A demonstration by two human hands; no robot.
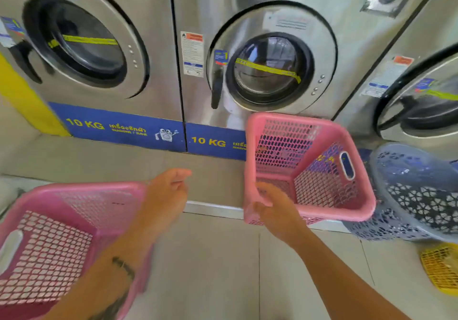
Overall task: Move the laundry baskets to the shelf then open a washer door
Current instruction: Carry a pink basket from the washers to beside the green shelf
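My right grip (270,208) clamps the near rim of the right pink basket (324,190); I judge it light, stiff; left grip (168,190) loose, empty.

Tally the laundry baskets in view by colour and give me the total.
Pink baskets: 2 (one in the grip of the right hand)
Blue-grey basket: 1
Yellow basket: 1
Total: 4

Pale beige tiles cover the floor (223,270). A raised tiled step (99,161) runs along the back, under a blue "10 KG" band (119,127). A yellow panel (22,96) stands at the left.
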